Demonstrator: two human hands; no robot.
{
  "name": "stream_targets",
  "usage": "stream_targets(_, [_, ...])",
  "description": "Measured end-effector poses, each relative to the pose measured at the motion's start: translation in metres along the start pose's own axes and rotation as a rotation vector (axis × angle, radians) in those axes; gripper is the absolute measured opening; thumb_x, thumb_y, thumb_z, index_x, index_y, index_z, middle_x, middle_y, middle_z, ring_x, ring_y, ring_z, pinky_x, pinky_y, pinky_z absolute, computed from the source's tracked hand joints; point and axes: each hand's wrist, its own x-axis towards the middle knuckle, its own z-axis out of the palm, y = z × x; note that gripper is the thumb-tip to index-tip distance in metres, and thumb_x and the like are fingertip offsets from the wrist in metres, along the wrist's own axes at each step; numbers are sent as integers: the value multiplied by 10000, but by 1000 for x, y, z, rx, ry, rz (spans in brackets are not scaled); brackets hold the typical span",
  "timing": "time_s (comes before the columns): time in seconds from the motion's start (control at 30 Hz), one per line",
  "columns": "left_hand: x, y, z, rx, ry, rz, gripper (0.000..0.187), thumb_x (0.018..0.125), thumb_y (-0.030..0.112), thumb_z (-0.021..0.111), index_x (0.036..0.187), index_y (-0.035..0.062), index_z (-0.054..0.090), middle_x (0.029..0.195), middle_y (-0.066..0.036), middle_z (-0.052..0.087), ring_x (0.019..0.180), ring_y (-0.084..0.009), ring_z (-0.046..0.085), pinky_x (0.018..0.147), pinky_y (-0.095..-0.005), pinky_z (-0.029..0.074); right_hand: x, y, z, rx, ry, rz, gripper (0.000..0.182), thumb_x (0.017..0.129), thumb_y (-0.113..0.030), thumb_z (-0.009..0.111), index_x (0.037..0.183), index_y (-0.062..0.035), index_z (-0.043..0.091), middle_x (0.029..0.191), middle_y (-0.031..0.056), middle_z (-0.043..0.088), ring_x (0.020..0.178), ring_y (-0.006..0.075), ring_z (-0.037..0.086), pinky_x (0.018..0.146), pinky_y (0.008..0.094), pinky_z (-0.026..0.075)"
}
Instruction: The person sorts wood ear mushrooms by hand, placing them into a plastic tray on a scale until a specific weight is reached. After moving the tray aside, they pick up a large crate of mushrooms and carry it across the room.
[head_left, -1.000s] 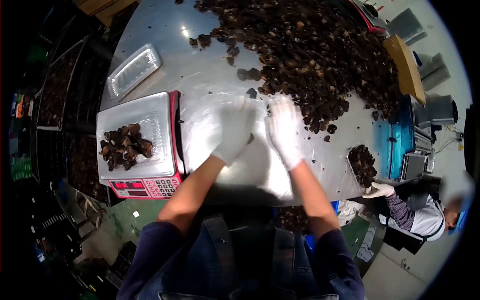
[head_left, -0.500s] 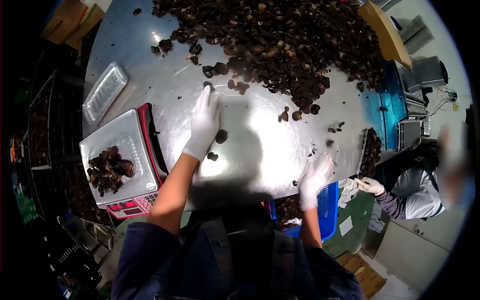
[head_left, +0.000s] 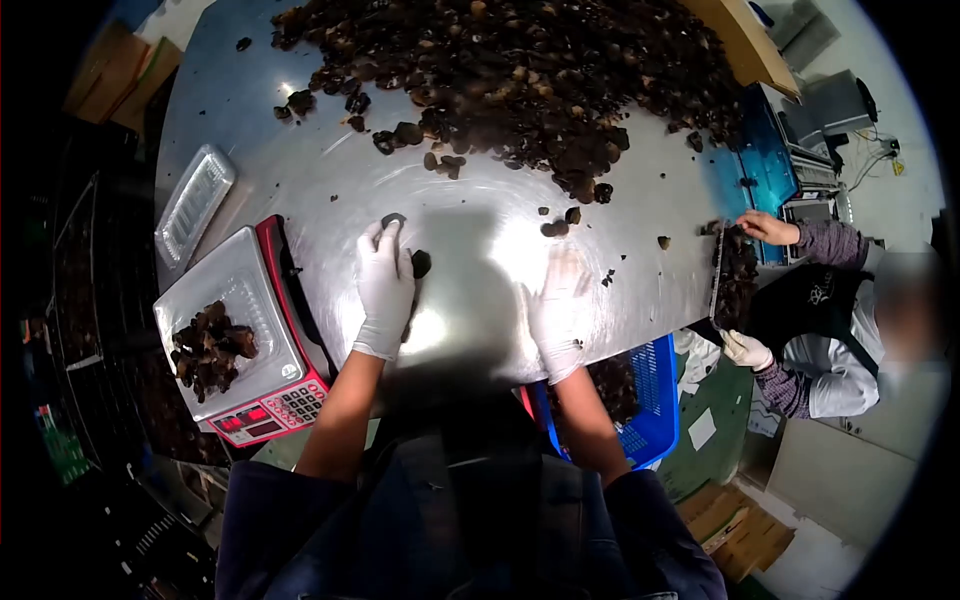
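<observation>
My left hand [head_left: 384, 290], in a white glove, is over the metal table with its thumb apart. Its fingertips touch a small dark piece [head_left: 394, 219]. Another dark piece [head_left: 420, 264] lies just right of that hand. My right hand [head_left: 560, 310], gloved too and blurred by motion, is stretched low over the table near its front edge, and I see nothing held in it. Ahead of both hands spreads a big heap of dark brown pieces [head_left: 520, 80], with loose ones [head_left: 555, 229] in front.
At the left, a red scale [head_left: 285, 300] bears a clear tray of dark pieces [head_left: 212, 350]; an empty clear tray [head_left: 197, 205] lies behind. A blue basket [head_left: 655, 400] stands below the front edge. At right, a co-worker [head_left: 815, 300] holds a filled tray [head_left: 736, 280].
My left hand has drawn back toward me with the piece at its fingertips. My right hand has moved left. The co-worker's second hand now shows at the filled tray. The view has shifted slightly.
</observation>
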Motion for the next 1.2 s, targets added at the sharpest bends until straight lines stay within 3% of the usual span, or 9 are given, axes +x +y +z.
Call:
stream_targets(0.2, [-2, 22, 6, 97, 46, 206, 494, 789, 52, 597, 1278, 17, 538, 1319, -244, 480, 1155, -425, 491, 974, -468, 415, -104, 164, -60, -241, 55, 595, 663, 956, -415, 512, 1493, -76, 320, 1550, 179, 297, 1410, 363, 296, 1101, 542, 285])
stream_targets(0.27, [-12, 21, 41, -90, -127, 226, 506, 792, 73, 608, 1289, 25, 530, 1363, -235, 463, 1184, -407, 490, 978, -470, 419, -137, 203, -44, -358, -52, 1103, 611, 951, -460, 530, 1440, -112, 415, 1523, 180, 334, 1360, 400, 359, 1049, 554, 342])
stream_targets(0.33, [-4, 56, 67, -7, -282, 297, 489, 799, 102, 617, 1277, 35, 537, 1373, -205, 469, 1240, -378, 467, 1016, -452, 404, -125, 192, -50, -322, 270, 660, 577, 934, -364, 553, 1391, -35, 429, 1449, 224, 392, 1331, 415, 375, 1042, 513, 365])
stream_targets(0.47, [19, 95, 147, -12, -179, 379, 464, 804, 142, 614, 1250, 32, 552, 1343, -143, 503, 1294, -317, 432, 1057, -421, 374, 7, 74, -84, 37, 359, 17, 496, 848, -151, 558, 1315, -1, 487, 1377, 287, 437, 1297, 452, 397, 1058, 512, 352])
stream_targets(0.67, [8, 75, 138, -119, -110, 519, 285, 770, 90, 640, 1050, 48, 665, 1201, -149, 585, 1172, -339, 528, 1018, -449, 424, 59, 6, -15, 156, 210, -281, 573, 783, -79, 571, 1340, -3, 460, 1425, 240, 422, 1324, 426, 389, 1071, 491, 339])
stream_targets(0.8, [8, 39, 64, -116, -81, 255, 325, 770, 51, 628, 1092, 67, 660, 1193, -154, 596, 1132, -353, 548, 988, -436, 453, -1, -41, -41, 621, 100, -447, 476, 783, -36, 573, 1252, 33, 534, 1374, 236, 476, 1266, 446, 439, 1049, 484, 376])
stream_targets(1.0, [99, 11, 72, 58, 178, 223, 365, 781, 79, 657, 1146, 83, 647, 1175, -153, 597, 1138, -339, 545, 921, -422, 489, 130, -42, -54, 268, 558, -157, 513, 830, -169, 671, 1312, -71, 525, 1382, 220, 476, 1252, 433, 444, 1024, 541, 367])
stream_targets(1.07, [122, 21, 77, 204, -109, 81, 352, 793, 96, 649, 1145, 83, 645, 1117, -141, 604, 1098, -332, 560, 900, -431, 490, 175, -24, -43, 129, 475, -36, 502, 815, -195, 708, 1286, -100, 563, 1379, 206, 482, 1264, 396, 449, 1046, 489, 373])
stream_targets(1.2, [129, 14, 80, 98, -127, 14, 219, 799, 92, 626, 1012, 49, 659, 1005, -145, 616, 980, -331, 596, 862, -414, 493, 195, 36, -14, 559, 361, -1, 198, 846, -83, 659, 1037, -66, 711, 1265, 161, 566, 1153, 319, 543, 1029, 363, 409])
